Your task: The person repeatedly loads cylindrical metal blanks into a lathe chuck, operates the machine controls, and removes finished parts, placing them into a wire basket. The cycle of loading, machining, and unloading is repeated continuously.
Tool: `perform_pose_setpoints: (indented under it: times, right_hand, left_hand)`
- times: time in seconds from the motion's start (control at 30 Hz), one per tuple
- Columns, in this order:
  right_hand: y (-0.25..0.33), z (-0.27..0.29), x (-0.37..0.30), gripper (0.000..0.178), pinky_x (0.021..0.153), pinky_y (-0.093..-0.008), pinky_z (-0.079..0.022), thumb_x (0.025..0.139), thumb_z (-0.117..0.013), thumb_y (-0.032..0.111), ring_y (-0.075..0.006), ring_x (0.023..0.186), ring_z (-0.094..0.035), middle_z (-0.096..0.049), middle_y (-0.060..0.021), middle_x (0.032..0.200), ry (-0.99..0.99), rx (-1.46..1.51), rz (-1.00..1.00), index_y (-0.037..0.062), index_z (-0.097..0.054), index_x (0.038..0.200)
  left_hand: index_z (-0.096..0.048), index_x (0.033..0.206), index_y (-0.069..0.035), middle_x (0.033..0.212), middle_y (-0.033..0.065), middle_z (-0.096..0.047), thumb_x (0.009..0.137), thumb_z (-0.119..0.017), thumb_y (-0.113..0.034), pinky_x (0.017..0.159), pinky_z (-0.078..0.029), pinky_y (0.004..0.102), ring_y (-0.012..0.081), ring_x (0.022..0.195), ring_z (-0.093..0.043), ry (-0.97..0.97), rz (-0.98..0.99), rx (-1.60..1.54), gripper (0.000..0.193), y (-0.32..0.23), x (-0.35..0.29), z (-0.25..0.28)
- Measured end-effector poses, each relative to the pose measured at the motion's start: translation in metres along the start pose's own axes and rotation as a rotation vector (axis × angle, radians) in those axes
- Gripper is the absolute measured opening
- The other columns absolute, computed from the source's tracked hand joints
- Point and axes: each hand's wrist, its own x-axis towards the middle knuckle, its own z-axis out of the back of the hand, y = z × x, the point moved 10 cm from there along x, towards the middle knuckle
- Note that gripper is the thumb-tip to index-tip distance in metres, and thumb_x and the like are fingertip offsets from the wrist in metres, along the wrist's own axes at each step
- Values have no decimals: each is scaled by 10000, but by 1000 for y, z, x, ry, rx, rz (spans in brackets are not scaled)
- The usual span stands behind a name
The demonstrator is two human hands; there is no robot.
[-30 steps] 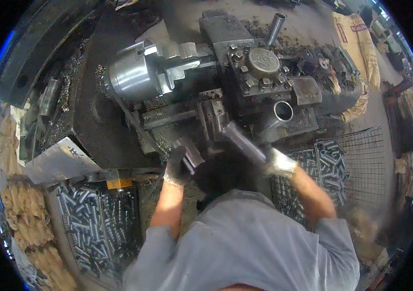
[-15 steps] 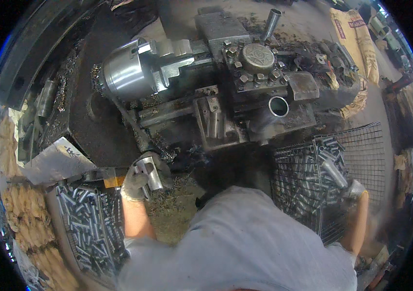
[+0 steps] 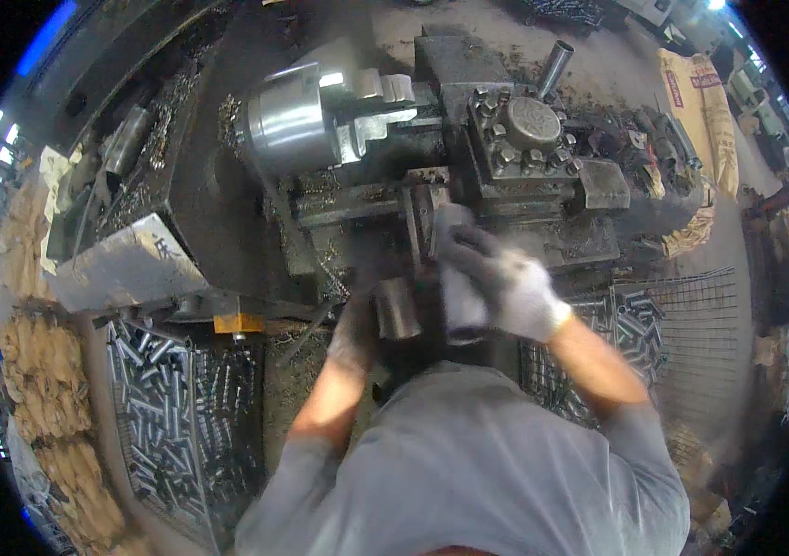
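Two gloves, one chuck

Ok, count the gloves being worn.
2: one on the left hand, holding a metal piece; one on the right hand, holding a tube. The left one is blurred.

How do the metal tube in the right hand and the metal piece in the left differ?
The metal tube is longer than the metal piece. The tube looks bluish grey; the piece, browner. Both have rounded sides and are held, by the right hand and left hand respectively.
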Motion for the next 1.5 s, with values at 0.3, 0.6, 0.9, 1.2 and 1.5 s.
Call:
perform_pose_setpoints:
  times: [0.3,0.6,0.9,1.2,1.5]
  right_hand:
    - [-122,-116,27,573,849,-495,-578,906,-728,434,-426,987,-729,-749,-260,1050,174,-68,-662,0,-623,1265]
    - [-49,-99,77,752,739,-358,-575,740,-905,360,-181,826,-690,-739,-133,984,546,643,-707,-41,-623,1310]
    - [-33,98,121,861,900,-420,-590,690,-910,292,-308,1018,-731,-729,-169,1188,-56,540,-96,-13,-547,1409]
    - [-182,60,287,386,751,-480,-609,709,-821,203,-351,851,-760,-769,-153,910,475,-1004,201,51,-765,1058]
    - [-244,-40,283,663,838,-467,-587,667,-850,271,-363,992,-747,-756,-235,1101,796,-84,-113,2,-678,1248]
  left_hand:
    - [-639,1230,-77,999,87,-734,983,-715,-372,764,-621,406,233,842,-723,-85,-184,123,393,-65,81,85]
    - [-502,1490,-151,1378,73,-610,1073,-506,-545,1120,-448,463,282,1278,-576,260,-508,25,574,-59,90,-10]
    - [-328,1586,-34,930,243,-740,953,-657,-313,691,-594,501,389,826,-746,-453,-823,2178,766,-108,135,-12]
    - [-724,1212,-43,984,233,-766,982,-679,-379,775,-584,439,387,861,-755,-632,-564,1789,409,-81,59,35]
    - [-645,1276,-27,1076,69,-679,1026,-655,-376,810,-537,492,236,969,-617,-947,-586,263,429,-68,-74,292]
